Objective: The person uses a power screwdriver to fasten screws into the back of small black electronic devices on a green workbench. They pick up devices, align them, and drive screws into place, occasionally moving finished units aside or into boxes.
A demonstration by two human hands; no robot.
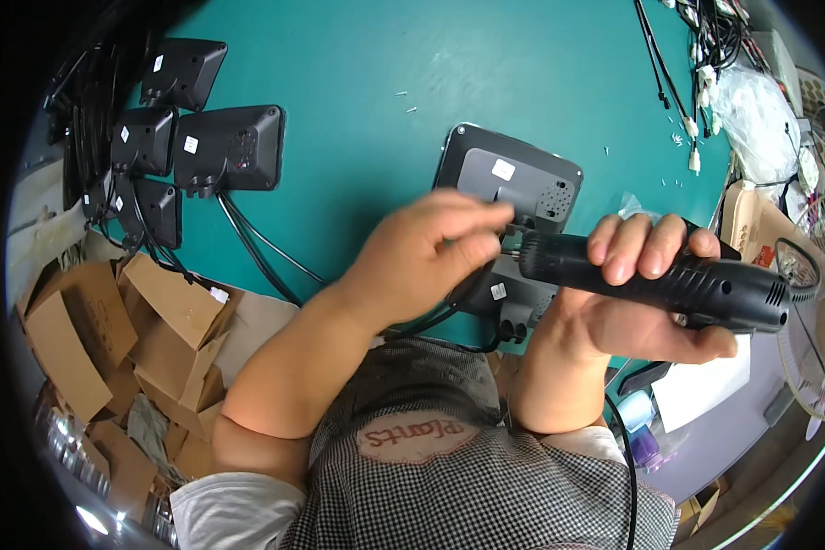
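Observation:
My right hand [619,316] is wrapped round a black electric screwdriver [573,259], held almost level with its tip to the left. At that tip, my left hand [417,257] has thumb and forefinger brought together; whatever lies between them is too small to make out. Below and behind the hands, a black monitor housing [475,170] lies back up on the green table, with a white label and a patch of small holes. Partly covered by my hands, a second black housing [522,291] lies nearer to me.
Several black housings [261,137] with cables lie at the left. Loose screws [676,139] are scattered on the green table [357,55]. Wire bundles [697,92] and a clear plastic bag [756,119] are at the far right. Open cardboard boxes [170,298] stand at lower left. A fan [820,339] stands right.

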